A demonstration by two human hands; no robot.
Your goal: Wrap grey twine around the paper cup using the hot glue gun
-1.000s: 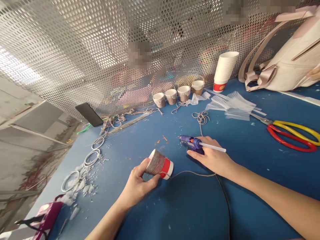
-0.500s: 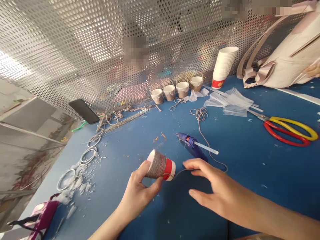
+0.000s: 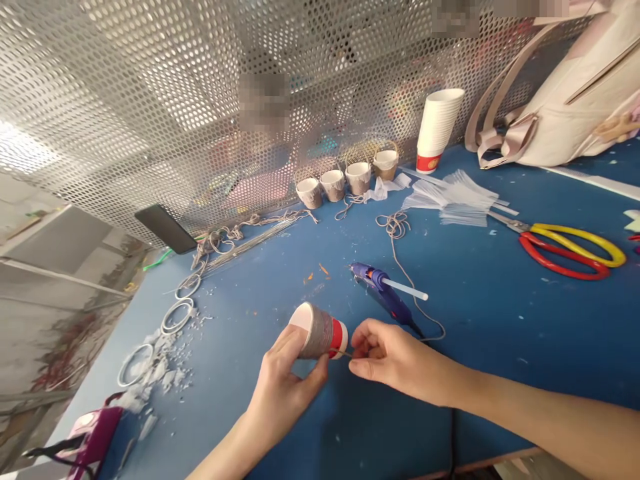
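Observation:
My left hand [image 3: 293, 377] grips a paper cup [image 3: 320, 332] lying tilted on its side, its open mouth toward the upper left. Grey-brown twine is wound around most of the cup, and a red band with a white base shows at the right end. Close to that base, my right hand [image 3: 385, 357] pinches the loose twine [image 3: 345, 353] between thumb and fingers. Beyond the hands lies a blue glue gun [image 3: 383, 290] with a clear glue stick poking out. A twine coil [image 3: 394, 225] rests farther back, its strand running past the glue gun.
Small twine-covered cups [image 3: 333, 185] with handles line the mesh panel [image 3: 200, 100]. A paper cup stack [image 3: 439, 130], glue sticks [image 3: 457, 197], scissors [image 3: 573, 250] and a bag [image 3: 560, 113] occupy the right. At left are a phone [image 3: 165, 229], white rings [image 3: 177, 316], scraps and a purple box [image 3: 95, 437].
My right hand has moved left toward the cup's base, and its spread fingers have closed on the twine. The cup has turned slightly in my left hand. The view has shifted a little.

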